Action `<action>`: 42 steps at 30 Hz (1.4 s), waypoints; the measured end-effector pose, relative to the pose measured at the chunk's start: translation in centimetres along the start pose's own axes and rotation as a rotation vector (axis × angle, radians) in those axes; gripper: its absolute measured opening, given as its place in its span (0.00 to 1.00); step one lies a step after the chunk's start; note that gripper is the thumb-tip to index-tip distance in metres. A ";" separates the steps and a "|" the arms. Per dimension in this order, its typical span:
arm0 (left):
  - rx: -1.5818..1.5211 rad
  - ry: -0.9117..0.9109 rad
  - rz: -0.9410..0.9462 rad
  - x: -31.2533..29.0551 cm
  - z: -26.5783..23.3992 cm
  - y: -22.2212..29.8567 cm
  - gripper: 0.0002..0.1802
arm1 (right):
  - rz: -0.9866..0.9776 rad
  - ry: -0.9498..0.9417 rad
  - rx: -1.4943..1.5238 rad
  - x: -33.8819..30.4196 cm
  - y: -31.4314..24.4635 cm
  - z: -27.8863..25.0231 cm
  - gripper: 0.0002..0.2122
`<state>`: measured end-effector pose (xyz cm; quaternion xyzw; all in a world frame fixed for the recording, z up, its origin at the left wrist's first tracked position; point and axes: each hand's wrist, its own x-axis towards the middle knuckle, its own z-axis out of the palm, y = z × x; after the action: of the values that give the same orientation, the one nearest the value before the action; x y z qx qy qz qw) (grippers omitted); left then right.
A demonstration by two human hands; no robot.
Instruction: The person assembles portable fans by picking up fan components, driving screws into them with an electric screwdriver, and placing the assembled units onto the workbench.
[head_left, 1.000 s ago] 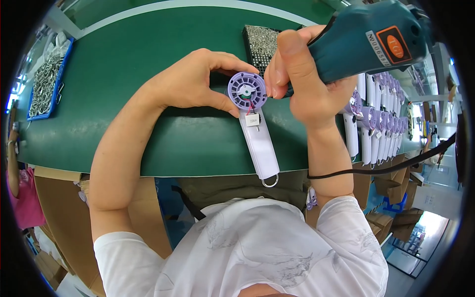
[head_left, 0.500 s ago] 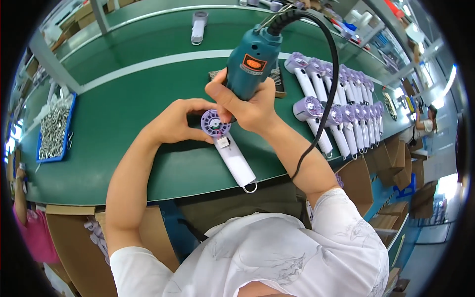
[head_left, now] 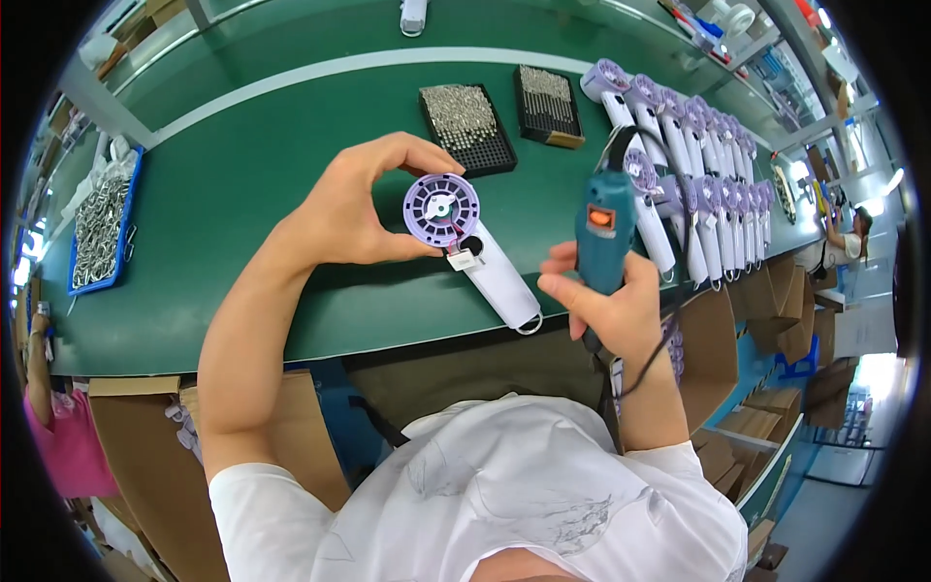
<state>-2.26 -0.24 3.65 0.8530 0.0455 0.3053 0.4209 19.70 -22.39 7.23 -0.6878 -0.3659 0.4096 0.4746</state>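
Note:
A handheld fan (head_left: 499, 281) with a white handle and a round purple head lies tilted in front of me. Its head is uncovered, with wires and a small white connector showing. My left hand (head_left: 364, 209) grips the rim of the head between thumb and fingers. To the right, over the table's front edge, my right hand (head_left: 616, 306) is closed loosely round a teal electric screwdriver (head_left: 603, 228) with a black cable. The screwdriver stands apart from the fan, and its tip is hard to make out.
Two black trays of screws, a left one (head_left: 475, 121) and a right one (head_left: 550, 107), lie beyond the fan. Several similar fans (head_left: 713, 209) stand in rows at the right. A blue tray of metal rings (head_left: 102, 228) sits at the left. Cardboard boxes (head_left: 145, 456) are below the table.
My right hand has drawn the screwdriver off the fan, down and to the right, uncovering the screw trays. My left hand still holds the fan, whose head now faces up more fully.

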 end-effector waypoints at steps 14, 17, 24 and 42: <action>0.030 0.075 0.107 0.2 1.4 1.2 0.32 | -0.395 0.012 -0.462 -1.2 3.1 -0.3 0.21; 0.048 0.078 0.116 0.2 1.3 1.0 0.32 | -0.567 0.023 -0.546 -1.3 3.1 0.1 0.19; 0.060 0.094 0.106 0.1 1.4 1.0 0.32 | -0.778 -0.018 -0.618 -1.2 3.9 0.7 0.23; 0.092 0.180 0.232 1.0 4.0 1.1 0.34 | -0.865 0.175 -0.968 -1.7 5.3 0.2 0.28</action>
<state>0.58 -3.41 3.13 0.8402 -0.0020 0.4245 0.3374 19.48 -25.35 2.48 -0.6453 -0.7127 -0.0867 0.2611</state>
